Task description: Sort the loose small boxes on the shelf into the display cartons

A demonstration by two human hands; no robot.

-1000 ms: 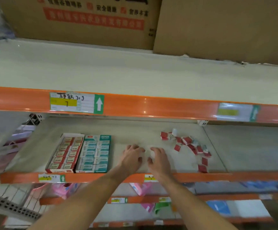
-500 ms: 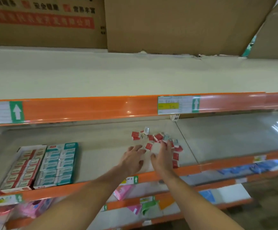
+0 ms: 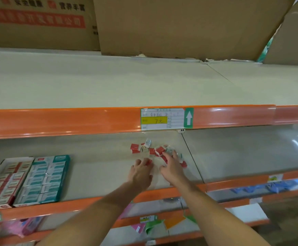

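At about eight o'clock in the view, two display cartons sit side by side on the shelf (image 3: pixel 98 167), touching along their long sides. The red carton (image 3: pixel 2 183) is outermost on the left; the teal carton (image 3: pixel 43 180) lies just to its right. Both have their long axis running from the shelf's front lip back toward the rear, tilted slightly toward one o'clock, and both hold rows of small boxes lying flat.

Near the centre, the left hand (image 3: pixel 141 173) rests palm down on the shelf, fingers spread and fairly straight, its fingertips touching a red box at the near edge of the pile. Whether it grips anything cannot be told.

Just to its right, the right hand (image 3: pixel 173 167) also lies palm down, fingers reaching to twelve o'clock over the pile; what lies beneath the fingers is hidden.

The loose small boxes (image 3: pixel 155 150) form a scattered heap at twelve o'clock from both hands, red and pale teal ones mixed, pointing every which way, a few tipped on edge. The heap sits well apart from the cartons.

Above, at twelve o'clock, a price tag (image 3: pixel 166 118) is fixed on the orange rail (image 3: pixel 55 121).
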